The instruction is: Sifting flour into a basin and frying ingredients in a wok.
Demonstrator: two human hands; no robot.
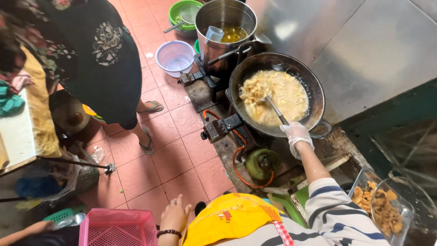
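Right hand (297,135), in a thin clear glove, fingers clamped on the handle of a metal ladle (274,109); ladle bowl sunk in foaming oil among pale frying pieces. Black wok (314,89) sits on a gas burner (221,127) at 12 o'clock from the hand. Left hand (175,214) bare, bead bracelet at wrist, fingers loosely together, resting just beside a pink plastic basket (116,228) at 9 o'clock of it. Steel pot (223,20) beyond the wok, 11 o'clock. Tray of fried pieces (380,207) at 4 o'clock of right hand. Another person in dark clothes (104,59) stands upper left
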